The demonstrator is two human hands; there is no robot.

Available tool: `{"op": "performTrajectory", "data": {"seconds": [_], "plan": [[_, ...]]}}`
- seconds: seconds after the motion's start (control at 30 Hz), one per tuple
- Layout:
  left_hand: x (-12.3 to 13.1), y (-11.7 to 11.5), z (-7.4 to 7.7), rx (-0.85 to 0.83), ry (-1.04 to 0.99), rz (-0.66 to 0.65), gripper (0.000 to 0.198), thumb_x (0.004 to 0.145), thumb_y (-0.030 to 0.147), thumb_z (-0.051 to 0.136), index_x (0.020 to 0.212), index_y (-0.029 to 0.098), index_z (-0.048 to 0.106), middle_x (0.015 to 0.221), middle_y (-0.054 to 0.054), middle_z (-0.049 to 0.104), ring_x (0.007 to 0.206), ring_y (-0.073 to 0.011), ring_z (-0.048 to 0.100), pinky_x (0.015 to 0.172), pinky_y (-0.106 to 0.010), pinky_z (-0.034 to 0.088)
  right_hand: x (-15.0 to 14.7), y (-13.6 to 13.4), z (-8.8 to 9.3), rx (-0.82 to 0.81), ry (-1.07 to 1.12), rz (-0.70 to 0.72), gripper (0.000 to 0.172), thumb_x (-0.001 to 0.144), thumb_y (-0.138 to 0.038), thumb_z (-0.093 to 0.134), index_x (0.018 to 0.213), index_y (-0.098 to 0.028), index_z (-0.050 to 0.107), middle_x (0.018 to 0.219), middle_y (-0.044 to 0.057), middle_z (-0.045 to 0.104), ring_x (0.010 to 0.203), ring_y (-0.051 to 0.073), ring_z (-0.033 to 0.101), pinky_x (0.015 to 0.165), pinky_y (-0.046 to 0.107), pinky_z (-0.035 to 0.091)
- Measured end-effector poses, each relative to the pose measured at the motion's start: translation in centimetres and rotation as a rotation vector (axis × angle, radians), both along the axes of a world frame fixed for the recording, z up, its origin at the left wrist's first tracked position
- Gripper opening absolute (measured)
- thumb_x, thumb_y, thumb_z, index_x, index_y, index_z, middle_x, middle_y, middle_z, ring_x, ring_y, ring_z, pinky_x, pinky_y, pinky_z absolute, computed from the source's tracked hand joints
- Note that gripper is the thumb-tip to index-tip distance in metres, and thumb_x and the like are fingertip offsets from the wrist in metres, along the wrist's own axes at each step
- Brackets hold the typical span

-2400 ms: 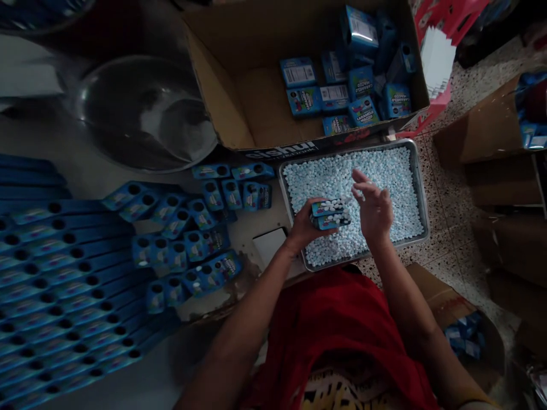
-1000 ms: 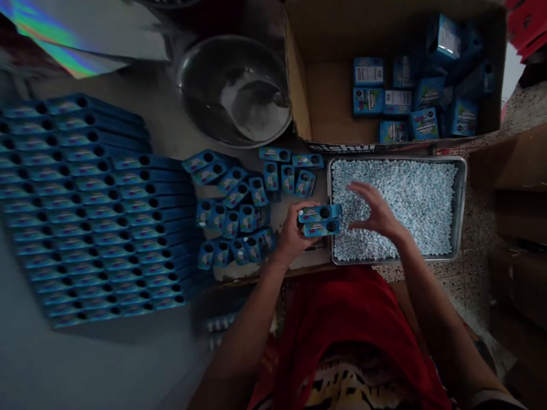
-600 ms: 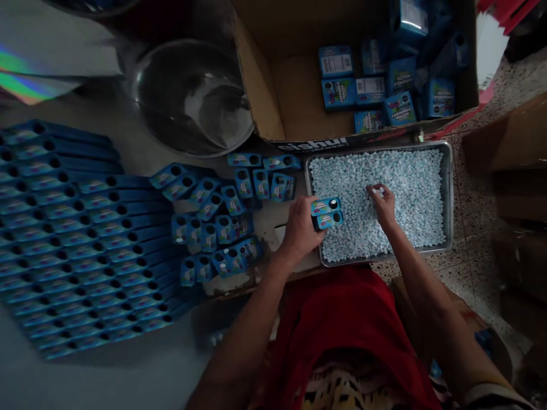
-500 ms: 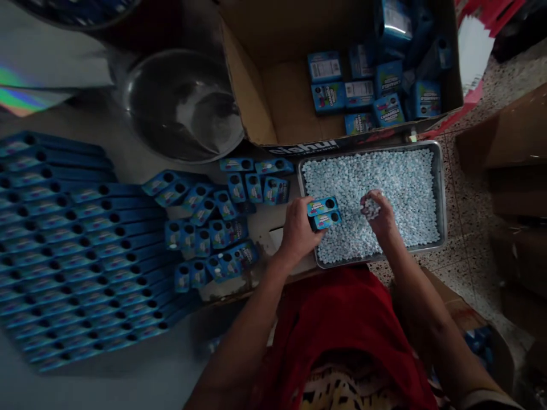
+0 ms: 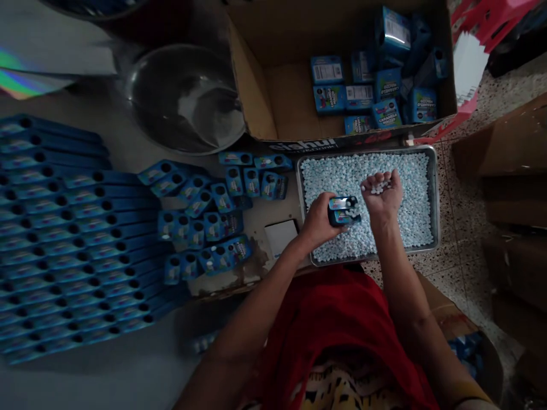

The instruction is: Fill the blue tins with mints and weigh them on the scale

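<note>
My left hand [image 5: 321,221] is closed around two small blue candy boxes [image 5: 341,217], held side by side over the left part of a metal tray [image 5: 435,199]. White candies show at the round holes in the tops of both boxes. To their right, my right hand [image 5: 383,193] is turned palm up and cupped, with a small heap of candies [image 5: 378,187] lying on the fingers. Pale blue and white candies [image 5: 410,216] fill the tray below both hands.
An open cardboard box [image 5: 294,108] with blue boxes inside stands behind the tray. Loose blue boxes [image 5: 212,225] and a large stack of them [image 5: 77,245] lie to the left. A metal bowl [image 5: 183,99] stands behind these. A white card [image 5: 281,237] lies beside the tray.
My left hand has moved right with the two boxes, and candies now show at their holes. My right hand has turned from a closed fistful to a palm-up cup with fewer candies.
</note>
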State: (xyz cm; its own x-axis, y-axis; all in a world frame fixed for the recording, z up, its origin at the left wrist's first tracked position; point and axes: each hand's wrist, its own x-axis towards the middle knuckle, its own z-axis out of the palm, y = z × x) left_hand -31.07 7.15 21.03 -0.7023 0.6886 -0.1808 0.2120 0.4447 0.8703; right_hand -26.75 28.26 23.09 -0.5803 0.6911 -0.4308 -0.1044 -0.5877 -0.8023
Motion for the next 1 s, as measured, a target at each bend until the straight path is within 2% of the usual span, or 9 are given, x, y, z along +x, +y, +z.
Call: {"op": "performTrajectory", "data": {"seconds": [0.1,0.27,0.37,0.43,0.53,0.7,0.77,0.9,1.0], "plan": [[-0.3,-2.6,0.0,0.072,-0.053,0.036,0.082,0.064,0.019,0.094,0.135,0.031,0.054,0.128,-0.008,0.072,0.112,-0.0318,0.075,0.099,-0.051,0.062,2.4,2.0,-1.0,0.038,-0.191,0.064,0.054,0.085,-0.08,0.068,0.081,-0.027,0.061,0.081,0.002,0.067,0.08,0.019,0.065,0.071,0.034,0.054],[-0.1,-5.0,-0.7,0.256,-0.159,0.159,0.073,0.073,0.036,0.093,0.134,0.029,0.053,0.133,-0.011,0.072,0.113,-0.028,0.076,0.099,-0.046,0.063,9.6,2.3,-1.7,0.736,-0.673,0.372,0.053,0.079,-0.064,0.083,0.113,-0.024,0.079,0.126,0.012,0.073,0.121,0.032,0.064,0.104,0.049,0.053],[-0.1,-5.2,-1.2,0.285,-0.211,0.213,0.077,0.07,0.04,0.096,0.134,0.03,0.055,0.13,-0.01,0.072,0.11,-0.0274,0.077,0.098,-0.046,0.064,12.0,2.5,-2.5,0.955,-0.791,0.485,0.053,0.084,-0.067,0.075,0.11,-0.021,0.081,0.123,0.016,0.073,0.121,0.035,0.064,0.112,0.057,0.048],[-0.2,-6.3,-1.5,0.31,-0.229,0.285,0.079,0.068,0.038,0.098,0.135,0.03,0.056,0.13,-0.01,0.072,0.112,-0.0284,0.076,0.1,-0.047,0.063,12.4,2.4,-3.0,1.04,-0.832,0.533,0.053,0.089,-0.067,0.069,0.11,-0.02,0.08,0.119,0.017,0.073,0.12,0.035,0.064,0.113,0.057,0.048],[-0.1,-10.3,-1.6,0.338,-0.203,0.401,0.081,0.066,0.034,0.1,0.135,0.031,0.058,0.135,-0.01,0.071,0.119,-0.0299,0.074,0.106,-0.049,0.061,12.0,2.1,-3.7,1.234,-0.824,0.558,0.05,0.094,-0.062,0.065,0.12,-0.02,0.077,0.134,0.02,0.068,0.134,0.037,0.059,0.118,0.059,0.044],[0.2,-16.3,-2.7,0.254,-0.099,0.772,0.088,0.058,0.029,0.103,0.132,0.029,0.056,0.133,-0.009,0.068,0.117,-0.0286,0.072,0.105,-0.046,0.06,10.7,1.8,-4.5,1.409,-0.77,0.513,0.047,0.099,-0.056,0.063,0.13,-0.022,0.072,0.148,0.02,0.06,0.141,0.039,0.055,0.12,0.064,0.043],[-0.7,-15.9,-4.0,0.229,-0.068,0.871,0.087,0.061,0.029,0.101,0.133,0.027,0.053,0.13,-0.009,0.067,0.115,-0.0284,0.071,0.105,-0.046,0.059,10.1,1.8,-4.8,1.405,-0.735,0.469,0.049,0.1,-0.057,0.063,0.133,-0.022,0.07,0.146,0.02,0.061,0.139,0.038,0.057,0.118,0.063,0.045],[-3.5,-12.1,-7.1,0.174,-0.046,1.05,0.087,0.063,0.032,0.099,0.135,0.024,0.052,0.137,-0.015,0.065,0.13,-0.0343,0.065,0.117,-0.05,0.051,9.4,1.3,-5.0,1.437,-0.687,0.405,0.052,0.101,-0.058,0.066,0.138,-0.021,0.067,0.144,0.021,0.062,0.139,0.038,0.058,0.117,0.062,0.048],[-2.9,-10.8,-7.1,0.139,-0.067,1.076,0.099,0.062,0.037,0.102,0.145,0.023,0.05,0.152,-0.02,0.057,0.148,-0.0395,0.056,0.127,-0.053,0.043,10.2,0.8,-5.0,1.481,-0.693,0.419,0.051,0.103,-0.054,0.067,0.142,-0.021,0.065,0.145,0.021,0.062,0.14,0.037,0.058,0.117,0.062,0.049]]}}
